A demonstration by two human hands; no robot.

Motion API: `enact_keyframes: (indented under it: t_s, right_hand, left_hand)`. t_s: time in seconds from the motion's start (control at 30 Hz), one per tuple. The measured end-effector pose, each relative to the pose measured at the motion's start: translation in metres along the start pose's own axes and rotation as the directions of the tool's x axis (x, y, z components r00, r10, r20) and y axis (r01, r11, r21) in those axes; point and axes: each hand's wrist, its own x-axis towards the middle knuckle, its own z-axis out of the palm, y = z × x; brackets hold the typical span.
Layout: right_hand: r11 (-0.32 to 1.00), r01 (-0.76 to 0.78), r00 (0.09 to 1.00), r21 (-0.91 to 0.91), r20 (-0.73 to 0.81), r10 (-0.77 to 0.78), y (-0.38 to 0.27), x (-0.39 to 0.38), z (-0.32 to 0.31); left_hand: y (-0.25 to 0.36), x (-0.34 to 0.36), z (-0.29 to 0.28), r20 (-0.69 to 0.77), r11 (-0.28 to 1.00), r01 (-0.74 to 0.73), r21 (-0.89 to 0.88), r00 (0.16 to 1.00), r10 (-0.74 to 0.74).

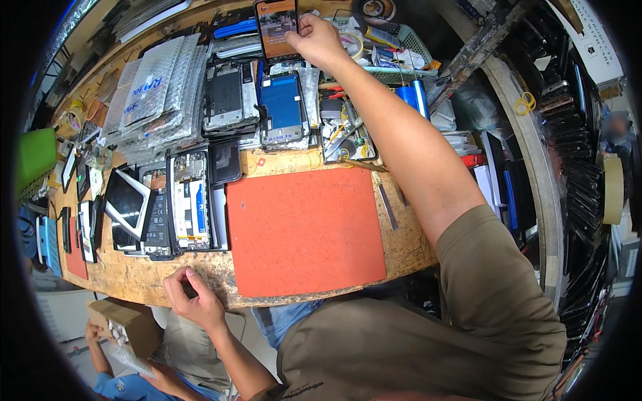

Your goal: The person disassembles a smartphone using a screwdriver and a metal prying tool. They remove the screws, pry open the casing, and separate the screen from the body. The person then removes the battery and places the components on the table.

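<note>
At the far side of the bench, a smartphone (pixel 276 30) stands upright with its screen lit. My right hand (pixel 315 41) is closed at its right edge, the thumb lying over the screen. My left hand (pixel 194 299) rests at the bench's front edge, fingers curled in and nothing visible in them. Between my hands lies an orange-red work mat (pixel 305 234). Just left of it are opened phone bodies, one with its inner parts (pixel 190 200) bare. A blue-backed phone screen part (pixel 283 107) lies below the lit phone.
Bubble-wrapped packs (pixel 154 87) are piled at the back left. A green basket (pixel 408 50) of tapes and tubes stands at the back right. Tweezers (pixel 386 204) lie right of the mat. At lower left, another person holds a cardboard box (pixel 127 325).
</note>
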Motion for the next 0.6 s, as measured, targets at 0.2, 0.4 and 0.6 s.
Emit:
enact_keyframes:
  t_s: [0.2, 0.4, 0.6]
  right_hand:
    - [1.000, 0.022, 1.000, 0.022, 0.013, -0.022, 0.005, 0.002, 0.001]
    - [0.999, 0.026, 0.999, 0.026, 0.031, -0.027, 0.009, 0.002, 0.003]
    - [0.999, -0.026, 1.000, 0.040, -0.007, 0.026, -0.004, -0.001, -0.001]
  left_hand:
    - [0.002, 0.000, 0.001, 0.001, 0.999, 0.041, -0.034, 0.999, -0.041]
    - [0.000, 0.001, 0.001, -0.004, 1.000, -0.028, -0.006, 1.000, 0.028]
    - [0.002, 0.002, 0.000, 0.000, 1.000, -0.009, -0.004, 1.000, 0.009]
